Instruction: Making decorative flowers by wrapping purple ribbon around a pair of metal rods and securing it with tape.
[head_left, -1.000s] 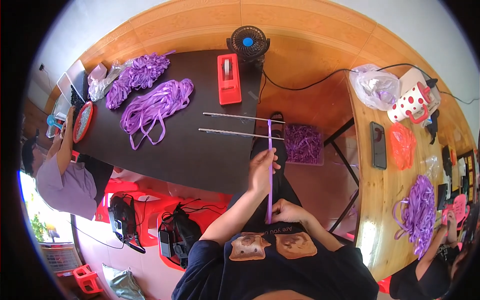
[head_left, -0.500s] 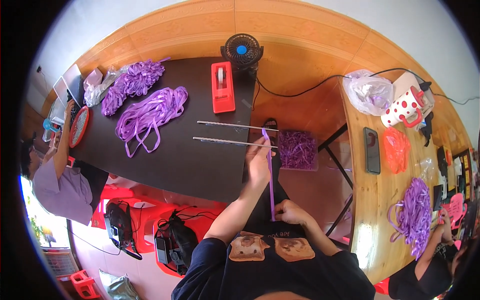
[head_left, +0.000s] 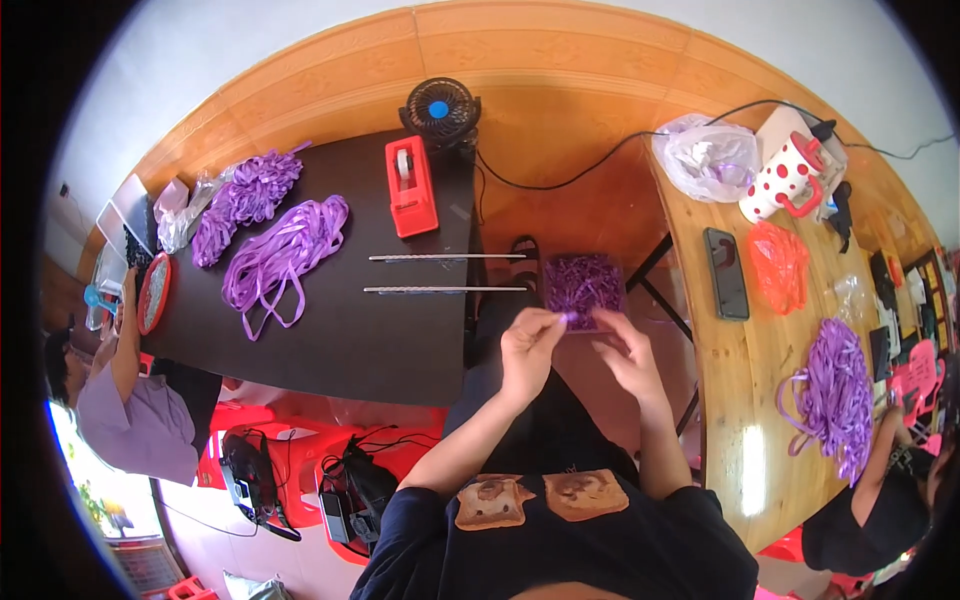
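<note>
Purple ribbon (head_left: 570, 317), short visible piece: pinched in the left hand's (head_left: 530, 350) fingertips, the nearer hand; pointing rightward, far end blurred. Right hand (head_left: 632, 360): fingers parted, just beside. Tub (head_left: 621, 296) of purple strips (head_left: 582, 280): beyond both.

Exposure bright overall, daylight. Main source looks like the window (head_left: 75, 440) at 8 o'clock: blown out, spilling onto the pale floor (head_left: 185, 515) beside it. Hard white glare streak at 4 o'clock on the wood tabletop (head_left: 735, 385); dark tabletop (head_left: 330, 350) at 9 reads mostly matte. Dim under the tabletops, toward 3. Heavy fisheye: wall panel (head_left: 560, 55) at 12 bows into an arc, corners vignette to black, blue fringe along the rim near 8. Centre fairly sharp, right grip (head_left: 632, 365) slightly blurred. Clutter at 3 soft, squeezed.
</note>
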